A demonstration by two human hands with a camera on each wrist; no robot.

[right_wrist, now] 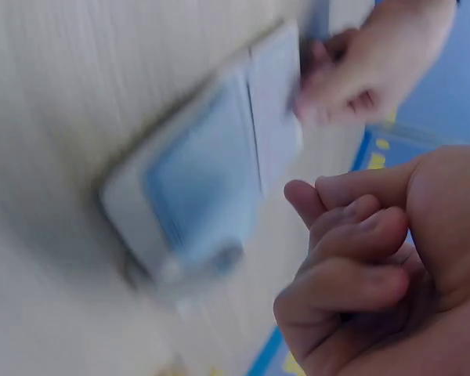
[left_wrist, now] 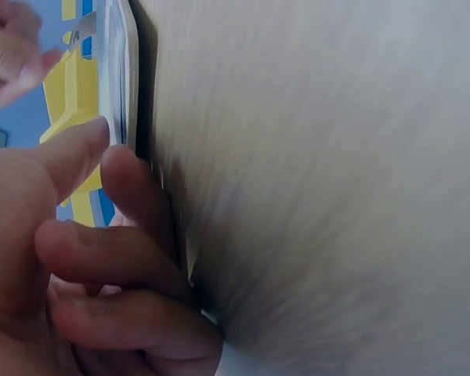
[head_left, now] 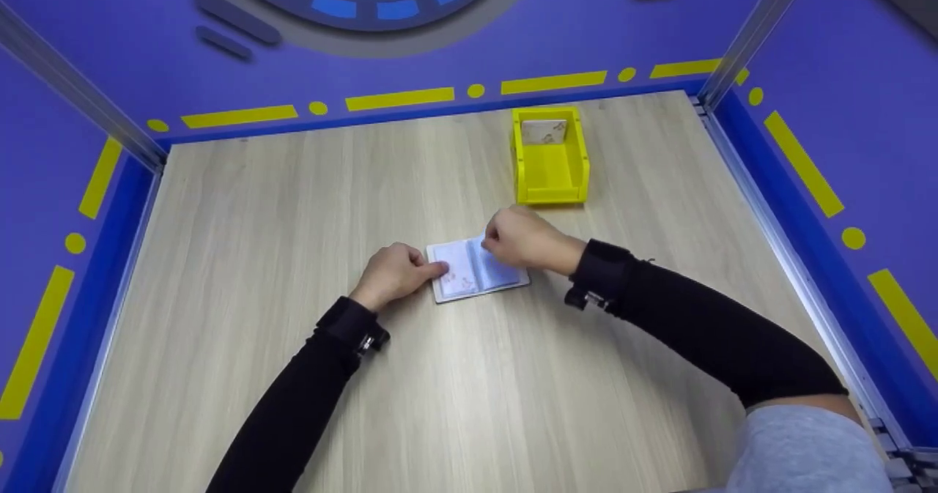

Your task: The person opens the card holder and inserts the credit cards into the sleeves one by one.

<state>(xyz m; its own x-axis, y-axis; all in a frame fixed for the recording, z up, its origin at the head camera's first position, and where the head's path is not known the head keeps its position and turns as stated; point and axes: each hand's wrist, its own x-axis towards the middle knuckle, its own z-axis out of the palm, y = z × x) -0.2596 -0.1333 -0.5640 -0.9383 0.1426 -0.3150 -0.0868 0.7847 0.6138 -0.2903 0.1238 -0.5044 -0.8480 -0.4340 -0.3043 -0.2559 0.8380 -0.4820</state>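
A small notebook (head_left: 459, 277) lies spread on the table, its left page pale with a floral print and its right page light blue (right_wrist: 204, 168). My left hand (head_left: 396, 273) grips its left edge, thumb on the page and index finger at the side, as the left wrist view shows. Over the upper part of the blue page is my right hand (head_left: 527, 238), fingers curled and thumb against the index finger. Nothing shows between those fingertips in the right wrist view. A blurred strap with a round snap (right_wrist: 227, 257) sticks out by the notebook's cover.
Beyond my right hand stands a yellow open-front bin (head_left: 551, 194), with a pale floral-printed piece (head_left: 544, 132) leaning at its back wall. Blue panels with yellow marks (head_left: 399, 99) enclose the wooden table (head_left: 293, 207) at the back and both sides.
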